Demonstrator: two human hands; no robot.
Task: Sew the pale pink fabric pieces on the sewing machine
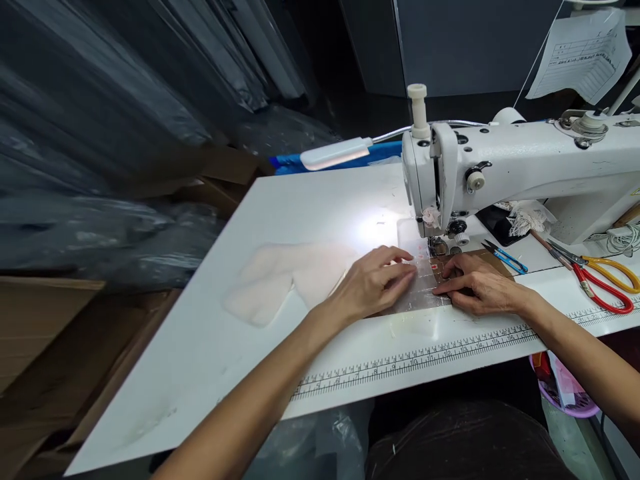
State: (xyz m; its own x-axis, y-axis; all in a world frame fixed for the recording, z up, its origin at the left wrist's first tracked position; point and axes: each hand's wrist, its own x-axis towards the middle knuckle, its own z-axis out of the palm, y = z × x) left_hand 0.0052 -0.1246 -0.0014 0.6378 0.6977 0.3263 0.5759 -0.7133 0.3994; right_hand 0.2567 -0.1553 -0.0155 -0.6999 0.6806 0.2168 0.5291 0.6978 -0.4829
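Observation:
A white sewing machine (505, 157) stands on the table, its presser foot (439, 247) just above my hands. My left hand (377, 283) rests at the left of the clear plate (425, 293) below the foot, with its fingers bent and their tips together; whatever they pinch is too small to make out. My right hand (475, 283) lies on the brown, metallic-looking part of the machine bed, its fingers apart and pointing left, with nothing visible in them. Pale pink fabric (290, 270) lies flat to the left, partly behind my left wrist.
Blue thread snips (506, 257) lie right of the foot. Red-and-yellow-handled scissors (600, 280) and white lace (527, 219) sit further right. A ruler strip (415, 362) runs along the table's front edge. A lamp (335, 155) shines from behind. Cardboard boxes (45, 320) stand left.

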